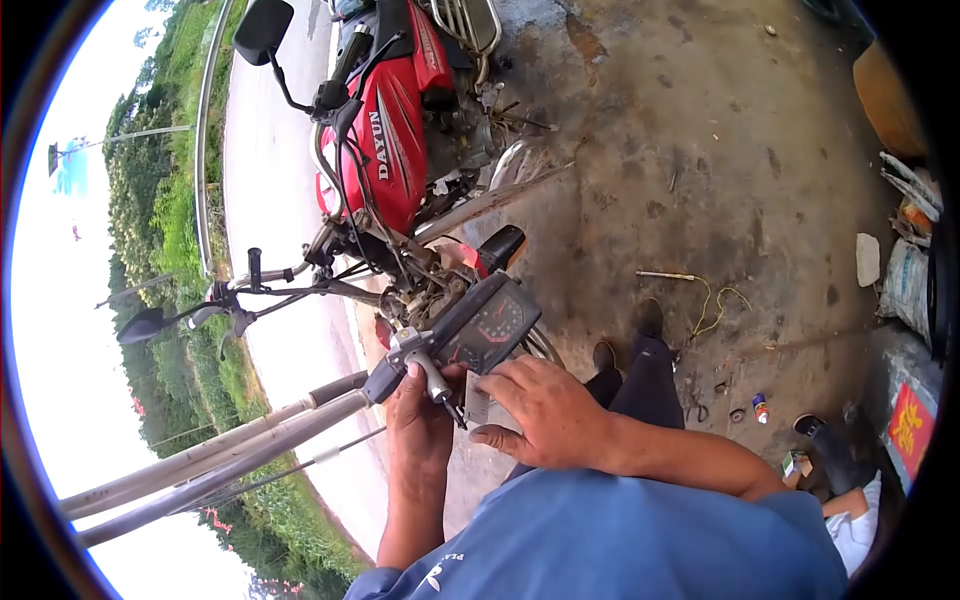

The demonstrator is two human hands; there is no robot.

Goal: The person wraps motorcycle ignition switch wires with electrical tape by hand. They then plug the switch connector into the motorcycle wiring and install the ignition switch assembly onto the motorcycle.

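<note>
My left hand is closed at the silver-and-grey metal fitting, its thumb against the fitting's underside. A thin black end of the fitting points down toward my right hand. My right hand reaches in from the other side, with bent fingers and the thumb below. Between its fingertips and thumb shows a pale flat piece, apparently held by its edges; the exact contact is partly hidden. Just above both hands is a black instrument cluster with reddish dial markings, at the front of a motorcycle's handlebar.
A red motorcycle with mirrors stands beyond the hands. Metal poles cross the lower left. On the stained floor lie a metal rod with yellow cord and a small spray can. Another person's arm appears at lower right.
</note>
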